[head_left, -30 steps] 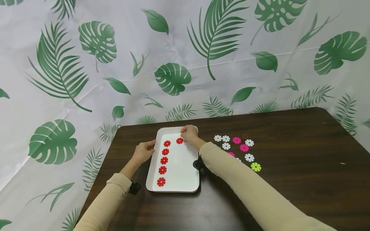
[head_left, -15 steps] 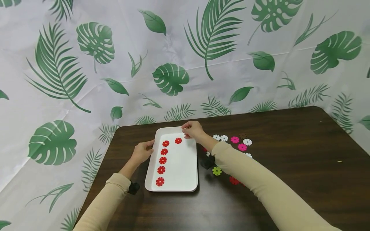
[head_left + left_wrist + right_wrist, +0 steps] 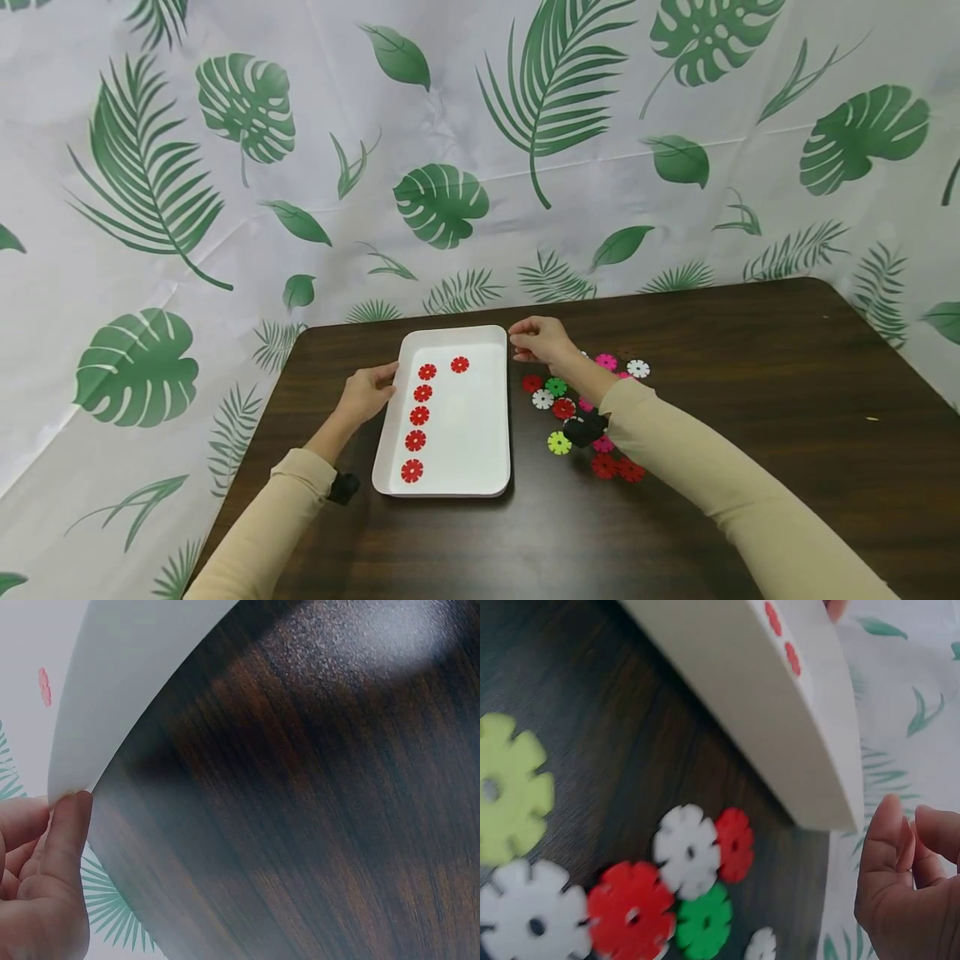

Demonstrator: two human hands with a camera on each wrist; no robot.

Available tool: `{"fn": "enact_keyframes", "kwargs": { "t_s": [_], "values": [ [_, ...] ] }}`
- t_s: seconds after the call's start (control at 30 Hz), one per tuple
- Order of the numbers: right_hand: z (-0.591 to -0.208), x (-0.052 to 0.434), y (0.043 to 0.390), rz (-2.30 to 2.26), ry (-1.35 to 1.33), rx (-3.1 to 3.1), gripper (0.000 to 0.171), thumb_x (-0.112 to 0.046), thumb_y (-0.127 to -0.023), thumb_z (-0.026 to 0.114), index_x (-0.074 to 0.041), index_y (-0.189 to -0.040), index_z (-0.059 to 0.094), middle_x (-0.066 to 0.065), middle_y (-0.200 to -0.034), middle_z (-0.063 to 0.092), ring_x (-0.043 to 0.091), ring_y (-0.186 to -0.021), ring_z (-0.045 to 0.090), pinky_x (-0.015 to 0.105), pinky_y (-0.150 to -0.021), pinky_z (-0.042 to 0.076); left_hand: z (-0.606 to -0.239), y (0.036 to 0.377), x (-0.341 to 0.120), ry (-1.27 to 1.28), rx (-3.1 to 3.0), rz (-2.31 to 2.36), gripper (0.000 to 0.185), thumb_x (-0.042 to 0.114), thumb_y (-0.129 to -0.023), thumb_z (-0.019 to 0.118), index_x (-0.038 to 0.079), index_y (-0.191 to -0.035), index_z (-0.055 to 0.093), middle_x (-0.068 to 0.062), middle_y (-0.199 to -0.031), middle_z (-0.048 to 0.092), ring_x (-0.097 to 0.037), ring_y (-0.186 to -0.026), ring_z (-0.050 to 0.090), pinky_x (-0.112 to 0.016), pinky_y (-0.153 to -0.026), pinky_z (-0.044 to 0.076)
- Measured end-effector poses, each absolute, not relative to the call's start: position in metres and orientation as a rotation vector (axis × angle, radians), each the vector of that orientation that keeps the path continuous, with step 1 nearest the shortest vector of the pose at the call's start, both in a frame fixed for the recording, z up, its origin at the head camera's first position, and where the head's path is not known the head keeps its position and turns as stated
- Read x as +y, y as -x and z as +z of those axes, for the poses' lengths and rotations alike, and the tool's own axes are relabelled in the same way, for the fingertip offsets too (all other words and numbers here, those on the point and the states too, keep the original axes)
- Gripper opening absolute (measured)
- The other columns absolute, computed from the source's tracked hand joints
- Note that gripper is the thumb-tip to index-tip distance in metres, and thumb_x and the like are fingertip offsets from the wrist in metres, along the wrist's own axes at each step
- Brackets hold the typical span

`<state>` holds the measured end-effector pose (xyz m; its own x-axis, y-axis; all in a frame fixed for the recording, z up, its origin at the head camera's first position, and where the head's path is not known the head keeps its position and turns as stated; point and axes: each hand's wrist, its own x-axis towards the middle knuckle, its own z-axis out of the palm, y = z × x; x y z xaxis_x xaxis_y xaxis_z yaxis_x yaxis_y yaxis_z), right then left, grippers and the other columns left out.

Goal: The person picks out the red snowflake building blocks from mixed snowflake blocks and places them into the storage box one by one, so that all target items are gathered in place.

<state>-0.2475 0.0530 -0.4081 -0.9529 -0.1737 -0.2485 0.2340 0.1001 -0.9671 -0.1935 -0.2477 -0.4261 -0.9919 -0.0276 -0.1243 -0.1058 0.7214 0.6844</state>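
On the table, a white tray (image 3: pixel 468 442) holds several red notched discs (image 3: pixel 419 415) in a column along its left side, plus one at the top. My left hand (image 3: pixel 365 393) grips the tray's left rim; in the left wrist view its thumb and finger (image 3: pixel 69 832) pinch the edge. Just off the tray's upper right corner is my right hand (image 3: pixel 543 340), its fingers loosely bent. Nothing shows between the right hand's fingertips in the right wrist view.
Loose notched discs lie right of the tray, partly under the right forearm: a yellow-green disc (image 3: pixel 558 442), a green disc (image 3: pixel 556 386), a white disc (image 3: pixel 543 399), and several red and pink ones. A leaf-patterned cloth (image 3: pixel 442 275) hangs behind the dark wooden table (image 3: pixel 750 417).
My right hand has moved from over the tray's upper part, near the top red disc, to the right past its rim. The left hand stays on the left rim.
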Motion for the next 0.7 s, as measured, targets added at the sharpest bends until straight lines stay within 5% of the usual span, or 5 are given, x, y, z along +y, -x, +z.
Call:
{"fn": "enact_keyframes", "kwargs": {
  "t_s": [0.17, 0.7],
  "values": [
    [-0.415, 0.068, 0.243, -1.903, -0.085, 2.100, 0.027, -0.003, -0.092, 0.057, 0.008, -0.116, 0.056, 0.007, -0.089, 0.056, 0.011, -0.066, 0.056, 0.023, -0.066, 0.057, -0.425, 0.193, -0.247, 0.104, 2.814, 1.127, 0.046, -0.001, -0.091, 0.054, 0.001, -0.136, 0.047, -0.020, -0.135, 0.051, -0.032, -0.111, 0.057, -0.045, -0.095, 0.048],
    [-0.438, 0.117, 0.213, -1.735, 0.035, 2.189, 0.029, -0.003, -0.090, 0.058, 0.012, -0.115, 0.055, 0.006, -0.086, 0.058, 0.013, -0.076, 0.060, 0.030, -0.074, 0.058, -0.428, 0.194, -0.248, 0.086, 2.828, 1.114, 0.046, -0.001, -0.091, 0.055, 0.000, -0.136, 0.048, -0.021, -0.134, 0.052, -0.033, -0.110, 0.058, -0.045, -0.094, 0.049]
  ]
}}
